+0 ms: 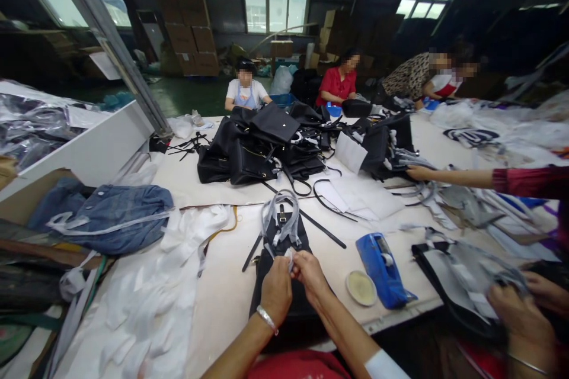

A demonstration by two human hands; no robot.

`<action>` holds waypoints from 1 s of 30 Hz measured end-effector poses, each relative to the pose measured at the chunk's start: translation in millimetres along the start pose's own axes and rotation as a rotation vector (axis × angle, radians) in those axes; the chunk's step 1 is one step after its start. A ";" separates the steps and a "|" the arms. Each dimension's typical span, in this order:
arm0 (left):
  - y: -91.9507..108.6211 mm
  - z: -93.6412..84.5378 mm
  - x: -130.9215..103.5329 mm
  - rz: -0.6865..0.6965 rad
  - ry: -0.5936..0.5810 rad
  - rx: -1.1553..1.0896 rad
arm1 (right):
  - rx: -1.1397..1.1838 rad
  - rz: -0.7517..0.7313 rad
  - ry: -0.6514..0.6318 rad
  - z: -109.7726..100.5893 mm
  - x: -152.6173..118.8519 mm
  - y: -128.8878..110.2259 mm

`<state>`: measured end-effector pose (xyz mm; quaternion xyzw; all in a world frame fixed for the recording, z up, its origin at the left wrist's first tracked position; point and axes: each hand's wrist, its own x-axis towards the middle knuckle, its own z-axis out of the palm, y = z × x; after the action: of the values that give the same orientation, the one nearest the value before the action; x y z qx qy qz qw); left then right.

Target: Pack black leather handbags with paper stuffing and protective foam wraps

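A black bag (263,275) lies on the table right in front of me, with its handles (291,226) wrapped in clear plastic. Above the bag, my left hand (276,289) and my right hand (310,274) meet at a small piece of whitish wrapping (290,254). Fingers of both hands are pinched on it. A silvery bracelet circles my left wrist. Black straps (322,228) stretch out from behind the bag on both sides.
A blue tape dispenser (384,272) and a round dish (361,288) sit to the right. Black bags (249,148) are heaped farther back. Denim (120,216) and white wrapping (146,302) lie left. Another person's hands (520,314) work at the right; more people stand behind the table.
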<state>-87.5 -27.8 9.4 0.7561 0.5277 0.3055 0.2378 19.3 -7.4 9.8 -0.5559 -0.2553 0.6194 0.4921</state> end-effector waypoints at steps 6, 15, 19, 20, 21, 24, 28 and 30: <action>4.1 6.8 6.2 0.016 -0.160 0.098 | -0.071 -0.082 -0.036 -22.0 2.2 4.3; 12.3 -3.7 22.5 -0.606 -0.267 -0.593 | -0.345 -0.212 -0.060 -43.7 12.8 17.2; 11.4 7.5 27.2 -0.763 -0.264 -0.716 | -0.747 -0.478 -0.103 -56.1 10.6 9.6; 11.4 8.7 26.9 -0.775 -0.276 -0.702 | -0.826 -0.531 -0.161 -68.3 10.1 5.3; 11.3 9.0 26.3 -0.786 -0.289 -0.681 | -0.897 -0.573 -0.196 -85.4 9.3 -0.4; 10.3 5.5 25.3 -0.807 -0.297 -0.637 | -1.089 -0.596 0.069 -164.6 3.5 -22.5; 7.9 2.3 25.2 -0.815 -0.331 -0.626 | -1.257 -0.261 0.745 -285.7 -14.6 -40.6; 7.4 3.8 24.3 -0.793 -0.370 -0.642 | -1.249 -0.074 0.747 -325.4 -22.8 -35.8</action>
<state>-73.8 -7.5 16.9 0.4294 0.6020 0.1999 0.6428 334.5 -89.1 -31.2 -0.8984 -0.3948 0.1100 0.1579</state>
